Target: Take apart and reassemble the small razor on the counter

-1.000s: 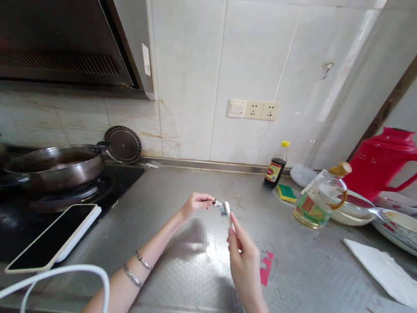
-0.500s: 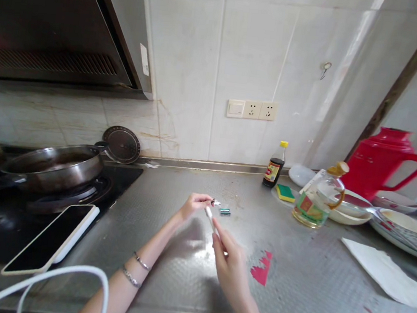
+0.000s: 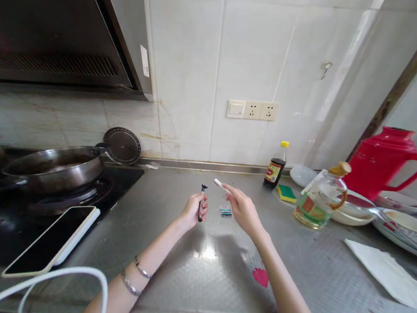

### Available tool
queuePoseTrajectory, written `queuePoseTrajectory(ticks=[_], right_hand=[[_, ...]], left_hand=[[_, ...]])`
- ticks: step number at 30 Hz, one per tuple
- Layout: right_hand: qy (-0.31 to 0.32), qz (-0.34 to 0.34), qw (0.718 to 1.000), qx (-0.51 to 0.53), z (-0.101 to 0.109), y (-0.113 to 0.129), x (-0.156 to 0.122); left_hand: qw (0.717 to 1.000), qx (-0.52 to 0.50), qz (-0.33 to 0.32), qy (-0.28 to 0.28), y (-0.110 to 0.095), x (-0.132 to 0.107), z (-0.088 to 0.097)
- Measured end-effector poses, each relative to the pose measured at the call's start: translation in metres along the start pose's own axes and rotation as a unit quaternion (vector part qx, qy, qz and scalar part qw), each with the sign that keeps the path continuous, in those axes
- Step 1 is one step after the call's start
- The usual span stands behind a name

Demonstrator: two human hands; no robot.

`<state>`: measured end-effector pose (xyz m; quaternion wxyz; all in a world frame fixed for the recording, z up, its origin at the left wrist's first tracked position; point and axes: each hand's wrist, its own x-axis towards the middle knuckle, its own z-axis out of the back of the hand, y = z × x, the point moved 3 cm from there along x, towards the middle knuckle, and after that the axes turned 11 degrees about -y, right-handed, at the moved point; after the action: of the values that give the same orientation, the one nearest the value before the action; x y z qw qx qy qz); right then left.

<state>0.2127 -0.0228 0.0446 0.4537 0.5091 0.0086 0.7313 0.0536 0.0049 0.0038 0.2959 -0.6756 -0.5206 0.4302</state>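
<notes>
My left hand (image 3: 192,211) is closed around a slim black razor handle (image 3: 201,207), which stands upright with a small dark head at its top. Between the fingers of my right hand (image 3: 243,208) is a slim white stick (image 3: 219,183), its tip pointing up and to the left. I cannot make out exactly what the stick is. Below that hand, on the metal counter (image 3: 179,284), lies a small green-and-dark piece (image 3: 225,212) that looks like a razor cartridge. A torn red scrap (image 3: 260,277) lies beside my right forearm.
A phone (image 3: 51,241) with a white cable (image 3: 103,285) lies at the left, by a pan (image 3: 57,164) on the stove. To the right stand a dark sauce bottle (image 3: 275,169), a sponge (image 3: 286,193), an oil jug (image 3: 314,203), a red thermos (image 3: 377,163) and white paper (image 3: 387,272).
My hands have moved apart. The left one now holds the razor handle upright. The right one has moved up and right with the white stick, and its forearm now partly covers the red scrap.
</notes>
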Motion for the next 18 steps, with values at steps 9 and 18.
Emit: queuePoseTrajectory(ticks=[9,18], right_hand=[[0.080,0.017,0.995,0.052,-0.036,-0.030,0.009],[0.082,0.028,0.996,-0.008,-0.033,-0.039,0.007]], left_hand=[[0.987,-0.091,0.130,0.007,0.004,-0.010,-0.006],[0.977,-0.122,0.173,-0.002,0.007,-0.015,-0.008]])
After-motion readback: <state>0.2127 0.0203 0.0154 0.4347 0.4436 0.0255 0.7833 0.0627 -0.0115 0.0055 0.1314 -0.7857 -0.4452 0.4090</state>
